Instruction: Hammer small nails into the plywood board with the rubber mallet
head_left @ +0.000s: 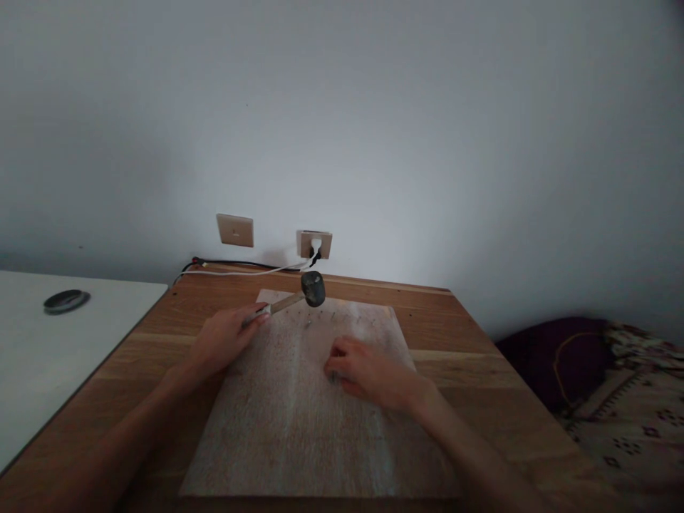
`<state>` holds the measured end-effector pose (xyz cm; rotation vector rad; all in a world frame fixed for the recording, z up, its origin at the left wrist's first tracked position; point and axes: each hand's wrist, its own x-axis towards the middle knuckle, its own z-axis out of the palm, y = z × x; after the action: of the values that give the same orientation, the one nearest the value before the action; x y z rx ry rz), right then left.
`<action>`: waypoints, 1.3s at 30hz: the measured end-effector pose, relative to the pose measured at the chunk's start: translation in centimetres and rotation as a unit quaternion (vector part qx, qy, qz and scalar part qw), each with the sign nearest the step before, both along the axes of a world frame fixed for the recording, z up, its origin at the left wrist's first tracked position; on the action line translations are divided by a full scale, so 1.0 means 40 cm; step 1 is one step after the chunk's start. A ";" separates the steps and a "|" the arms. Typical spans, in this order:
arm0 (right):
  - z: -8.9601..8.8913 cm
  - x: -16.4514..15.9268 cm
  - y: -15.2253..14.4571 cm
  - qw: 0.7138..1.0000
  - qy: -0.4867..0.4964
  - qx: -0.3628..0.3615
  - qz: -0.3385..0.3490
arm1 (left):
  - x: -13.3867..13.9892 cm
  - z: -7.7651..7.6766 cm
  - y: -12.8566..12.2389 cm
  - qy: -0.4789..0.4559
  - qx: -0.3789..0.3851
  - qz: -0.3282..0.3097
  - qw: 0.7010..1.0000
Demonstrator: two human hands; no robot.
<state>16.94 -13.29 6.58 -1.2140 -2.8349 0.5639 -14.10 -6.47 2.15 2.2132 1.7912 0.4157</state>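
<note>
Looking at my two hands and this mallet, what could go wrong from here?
The mallet in your left hand could strike your bare right hand, which is over the same board.
A stray swing might bend or dislodge the small nails that seem to stand near the board's far edge.
The white cable runs along the table's back edge, so a wide swing could catch it.
</note>
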 end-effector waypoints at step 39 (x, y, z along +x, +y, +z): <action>-0.155 -0.093 0.256 0.968 0.133 0.140 -0.163 | -0.026 -0.062 0.015 -0.088 0.024 0.033 0.995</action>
<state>13.22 -3.06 0.36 -1.3865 -2.3304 0.2748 -15.15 -5.85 -0.34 2.0787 1.7812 0.6530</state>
